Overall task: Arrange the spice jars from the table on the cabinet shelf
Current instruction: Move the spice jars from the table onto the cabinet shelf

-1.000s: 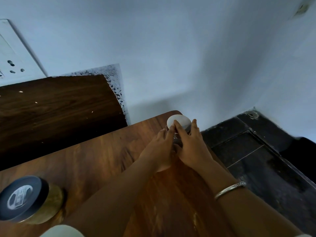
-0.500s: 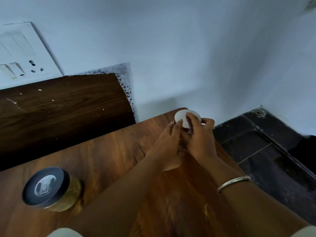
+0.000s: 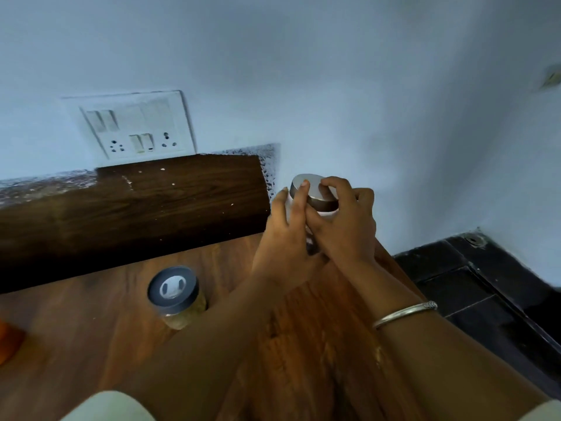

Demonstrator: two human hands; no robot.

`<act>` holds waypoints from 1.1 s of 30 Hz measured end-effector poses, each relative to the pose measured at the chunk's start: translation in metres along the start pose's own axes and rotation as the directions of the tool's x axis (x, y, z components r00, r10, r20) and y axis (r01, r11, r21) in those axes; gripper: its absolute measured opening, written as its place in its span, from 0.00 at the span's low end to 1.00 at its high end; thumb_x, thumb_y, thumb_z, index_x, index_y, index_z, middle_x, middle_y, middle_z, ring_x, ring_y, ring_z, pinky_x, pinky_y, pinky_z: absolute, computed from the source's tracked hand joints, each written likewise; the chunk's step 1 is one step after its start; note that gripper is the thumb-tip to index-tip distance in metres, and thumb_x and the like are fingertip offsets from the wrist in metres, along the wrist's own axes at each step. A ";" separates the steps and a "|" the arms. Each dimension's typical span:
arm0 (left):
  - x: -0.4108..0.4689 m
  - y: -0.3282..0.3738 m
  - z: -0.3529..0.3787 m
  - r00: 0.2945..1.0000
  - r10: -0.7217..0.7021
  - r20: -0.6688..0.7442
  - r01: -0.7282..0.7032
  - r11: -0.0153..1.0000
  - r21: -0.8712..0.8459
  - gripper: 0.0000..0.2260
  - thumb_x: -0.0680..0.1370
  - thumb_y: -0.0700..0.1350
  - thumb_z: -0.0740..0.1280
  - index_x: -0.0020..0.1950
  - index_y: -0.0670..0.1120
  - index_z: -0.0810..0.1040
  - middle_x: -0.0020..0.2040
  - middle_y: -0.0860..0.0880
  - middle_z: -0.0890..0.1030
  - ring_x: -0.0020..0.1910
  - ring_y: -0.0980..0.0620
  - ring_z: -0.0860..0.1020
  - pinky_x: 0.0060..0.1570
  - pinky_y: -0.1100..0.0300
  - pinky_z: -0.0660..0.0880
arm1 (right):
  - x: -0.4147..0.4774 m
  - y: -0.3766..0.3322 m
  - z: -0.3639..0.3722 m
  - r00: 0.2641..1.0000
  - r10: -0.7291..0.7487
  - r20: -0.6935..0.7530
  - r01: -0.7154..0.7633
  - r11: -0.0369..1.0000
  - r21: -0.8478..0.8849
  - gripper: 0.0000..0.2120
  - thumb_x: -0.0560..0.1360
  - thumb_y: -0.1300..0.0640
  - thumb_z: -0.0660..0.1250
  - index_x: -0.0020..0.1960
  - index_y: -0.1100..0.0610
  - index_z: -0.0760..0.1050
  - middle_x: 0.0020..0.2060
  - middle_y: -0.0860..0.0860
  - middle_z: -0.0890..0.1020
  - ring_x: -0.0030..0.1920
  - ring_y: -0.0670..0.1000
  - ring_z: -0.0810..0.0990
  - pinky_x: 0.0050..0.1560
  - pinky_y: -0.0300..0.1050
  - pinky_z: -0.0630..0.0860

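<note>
Two hands on one jar at the table's far right corner.

The left hand [image 3: 285,235] and right hand [image 3: 346,226] meet around the silver-lidded jar [image 3: 314,191], fingers over its lid. A second jar [image 3: 176,294] with a dark lid stands on the wooden table [image 3: 91,329], nearer and to the left, well apart.

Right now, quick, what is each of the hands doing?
Left hand: closed around the side of the silver-lidded jar.
Right hand: closed on the same jar, fingers over its lid.
</note>
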State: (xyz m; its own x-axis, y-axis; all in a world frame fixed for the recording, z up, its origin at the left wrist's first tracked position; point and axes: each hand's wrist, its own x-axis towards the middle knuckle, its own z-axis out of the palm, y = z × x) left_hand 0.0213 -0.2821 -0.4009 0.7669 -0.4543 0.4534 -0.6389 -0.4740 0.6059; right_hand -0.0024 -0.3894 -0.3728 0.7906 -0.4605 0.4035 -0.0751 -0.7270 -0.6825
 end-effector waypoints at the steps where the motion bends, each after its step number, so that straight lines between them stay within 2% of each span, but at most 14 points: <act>1: -0.005 0.004 -0.012 0.999 -0.023 -0.034 0.023 1.000 -0.008 0.49 0.65 0.54 0.74 0.73 0.60 0.42 0.74 0.42 0.52 0.70 0.41 0.66 0.58 0.47 0.76 | -0.006 -0.014 -0.003 1.000 -0.018 -0.003 0.018 1.000 0.001 0.22 0.70 0.40 0.68 0.61 0.45 0.70 0.59 0.51 0.70 0.46 0.44 0.70 0.35 0.27 0.63; 3: -0.013 0.012 -0.036 0.993 -0.064 -0.098 0.061 0.998 -0.034 0.51 0.65 0.50 0.77 0.74 0.61 0.43 0.73 0.43 0.54 0.69 0.44 0.66 0.57 0.48 0.77 | -0.015 -0.040 -0.006 0.997 -0.075 -0.026 0.076 0.997 0.030 0.22 0.70 0.41 0.69 0.61 0.46 0.72 0.58 0.51 0.71 0.48 0.46 0.75 0.41 0.31 0.69; 6: -0.028 0.019 -0.077 0.976 -0.135 -0.169 0.122 0.989 -0.086 0.52 0.64 0.48 0.78 0.76 0.52 0.44 0.72 0.47 0.58 0.65 0.52 0.69 0.51 0.62 0.75 | -0.032 -0.079 -0.008 0.981 -0.191 -0.035 0.193 0.977 0.087 0.23 0.71 0.43 0.68 0.63 0.50 0.73 0.58 0.53 0.73 0.54 0.50 0.77 0.48 0.39 0.75; 8: -0.036 0.022 -0.105 0.966 -0.174 -0.190 0.136 0.971 -0.197 0.52 0.64 0.49 0.77 0.77 0.50 0.46 0.72 0.48 0.60 0.63 0.57 0.69 0.53 0.67 0.73 | -0.039 -0.100 -0.011 0.976 -0.216 -0.029 0.218 0.959 0.182 0.24 0.73 0.45 0.67 0.66 0.51 0.71 0.58 0.53 0.75 0.55 0.51 0.77 0.50 0.43 0.77; 10: -0.047 0.022 -0.134 0.964 -0.181 -0.194 0.106 0.932 -0.346 0.51 0.64 0.46 0.76 0.76 0.50 0.45 0.69 0.49 0.67 0.62 0.58 0.74 0.58 0.65 0.75 | -0.048 -0.121 -0.015 0.986 -0.167 0.017 0.153 0.936 0.317 0.25 0.74 0.47 0.67 0.69 0.50 0.67 0.58 0.50 0.75 0.53 0.48 0.77 0.51 0.44 0.78; 14: -0.068 0.023 -0.187 0.978 -0.155 -0.140 0.082 0.902 -0.424 0.46 0.67 0.41 0.71 0.76 0.47 0.44 0.57 0.59 0.73 0.50 0.65 0.79 0.48 0.70 0.76 | -0.069 -0.155 -0.015 0.928 -0.176 0.327 -0.054 0.808 0.587 0.24 0.74 0.48 0.68 0.67 0.45 0.64 0.51 0.37 0.76 0.49 0.41 0.78 0.54 0.44 0.78; 17: -0.084 0.022 -0.221 0.983 -0.156 -0.094 0.098 0.889 -0.448 0.46 0.68 0.42 0.69 0.76 0.50 0.42 0.56 0.54 0.77 0.50 0.59 0.81 0.48 0.65 0.78 | -0.085 -0.173 -0.004 0.886 -0.232 0.401 -0.098 0.752 0.652 0.26 0.68 0.41 0.69 0.64 0.45 0.68 0.54 0.44 0.81 0.54 0.45 0.81 0.59 0.51 0.77; 19: -0.093 0.023 -0.238 0.986 -0.159 -0.047 0.125 0.899 -0.419 0.46 0.71 0.41 0.69 0.76 0.51 0.39 0.55 0.58 0.77 0.50 0.64 0.80 0.50 0.69 0.76 | -0.093 -0.185 0.002 0.890 -0.238 0.390 -0.097 0.736 0.670 0.25 0.69 0.44 0.70 0.64 0.48 0.69 0.53 0.45 0.81 0.54 0.46 0.81 0.58 0.52 0.78; 21: -0.103 0.022 -0.252 0.990 -0.142 -0.018 0.128 0.933 -0.337 0.46 0.73 0.37 0.68 0.76 0.50 0.35 0.54 0.62 0.75 0.50 0.68 0.79 0.51 0.72 0.75 | -0.102 -0.197 0.006 0.908 -0.215 0.359 -0.095 0.728 0.678 0.25 0.71 0.49 0.72 0.65 0.50 0.69 0.52 0.45 0.81 0.52 0.45 0.81 0.55 0.50 0.79; 25: -0.120 0.022 -0.271 0.995 -0.091 0.030 0.095 0.971 -0.217 0.55 0.69 0.42 0.73 0.74 0.52 0.29 0.65 0.55 0.72 0.62 0.60 0.74 0.63 0.63 0.70 | -0.118 -0.218 0.010 0.937 -0.207 0.283 -0.039 0.740 0.672 0.27 0.68 0.50 0.74 0.63 0.51 0.69 0.50 0.44 0.80 0.48 0.42 0.81 0.45 0.35 0.77; 28: -0.129 0.022 -0.284 0.992 -0.124 0.002 0.120 0.954 -0.274 0.56 0.69 0.38 0.75 0.74 0.50 0.30 0.58 0.64 0.71 0.53 0.73 0.75 0.52 0.77 0.71 | -0.127 -0.230 0.011 0.908 -0.278 0.312 -0.029 0.703 0.711 0.19 0.71 0.54 0.72 0.60 0.50 0.71 0.47 0.44 0.81 0.44 0.39 0.82 0.39 0.30 0.76; 29: -0.132 0.020 -0.288 0.989 -0.148 -0.011 0.138 0.942 -0.305 0.55 0.69 0.36 0.75 0.74 0.50 0.30 0.55 0.67 0.70 0.48 0.75 0.76 0.48 0.77 0.72 | -0.130 -0.233 0.011 0.895 -0.302 0.328 -0.030 0.693 0.721 0.18 0.72 0.55 0.71 0.60 0.49 0.71 0.48 0.46 0.81 0.45 0.41 0.82 0.39 0.31 0.76; 31: -0.139 0.016 -0.297 0.979 -0.201 -0.026 0.178 0.913 -0.366 0.55 0.69 0.34 0.73 0.75 0.54 0.31 0.58 0.63 0.72 0.45 0.67 0.80 0.46 0.69 0.77 | -0.133 -0.236 0.011 0.878 -0.326 0.350 -0.048 0.667 0.743 0.19 0.73 0.57 0.70 0.63 0.48 0.71 0.53 0.49 0.81 0.49 0.45 0.82 0.44 0.36 0.78; 33: -0.145 0.014 -0.306 0.971 -0.236 -0.038 0.199 0.884 -0.422 0.54 0.70 0.32 0.72 0.75 0.59 0.34 0.68 0.50 0.71 0.46 0.56 0.82 0.48 0.58 0.79 | -0.135 -0.238 0.010 0.853 -0.337 0.399 -0.103 0.639 0.762 0.26 0.73 0.58 0.70 0.68 0.47 0.67 0.56 0.49 0.80 0.53 0.47 0.81 0.50 0.43 0.79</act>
State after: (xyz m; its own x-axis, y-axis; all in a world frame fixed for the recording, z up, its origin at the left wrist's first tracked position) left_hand -0.0807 0.0079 -0.2578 0.8978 -0.3006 0.3219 -0.3874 -0.1910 0.9019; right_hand -0.0847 -0.1492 -0.2713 0.9418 0.0555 0.3315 0.3333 -0.0287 -0.9424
